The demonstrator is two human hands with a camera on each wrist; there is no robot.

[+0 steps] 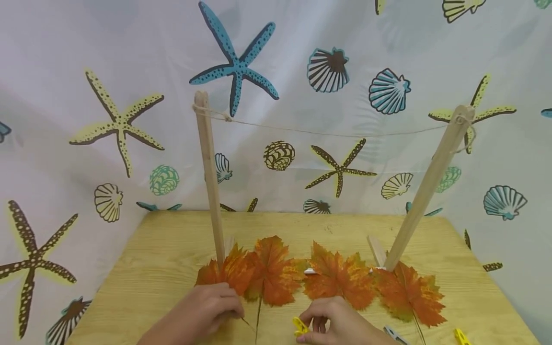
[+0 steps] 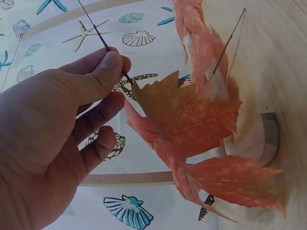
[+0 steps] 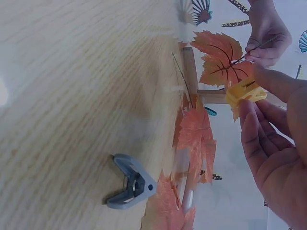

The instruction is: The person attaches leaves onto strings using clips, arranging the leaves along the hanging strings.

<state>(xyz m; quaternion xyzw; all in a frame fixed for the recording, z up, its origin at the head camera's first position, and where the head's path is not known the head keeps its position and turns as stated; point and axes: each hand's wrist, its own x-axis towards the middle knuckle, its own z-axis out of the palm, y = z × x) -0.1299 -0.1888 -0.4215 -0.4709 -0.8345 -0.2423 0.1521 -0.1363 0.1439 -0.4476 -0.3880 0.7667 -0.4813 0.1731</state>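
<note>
My left hand (image 1: 211, 306) pinches the thin dark stem of an orange maple leaf (image 2: 187, 120) between thumb and forefinger, its blade hanging off beyond the fingertips. In my right hand (image 1: 338, 321) a yellow clothespin (image 3: 245, 93) is held between thumb and fingers. Three more leaves lie on the wooden table: one leaf (image 1: 272, 273) just right of the left hand, another leaf (image 1: 338, 275) behind the right hand, and a third leaf (image 1: 409, 292) farther right. A gray clothespin (image 3: 132, 184) lies on the table near the right hand.
Two wooden posts, a left post (image 1: 210, 177) and a right post (image 1: 431, 187), stand on the table (image 1: 168, 249). A thin string (image 1: 302, 130) runs between their tops, sagging slightly. Another yellow clothespin (image 1: 461, 337) lies at front right. Behind hangs a patterned curtain (image 1: 267, 43).
</note>
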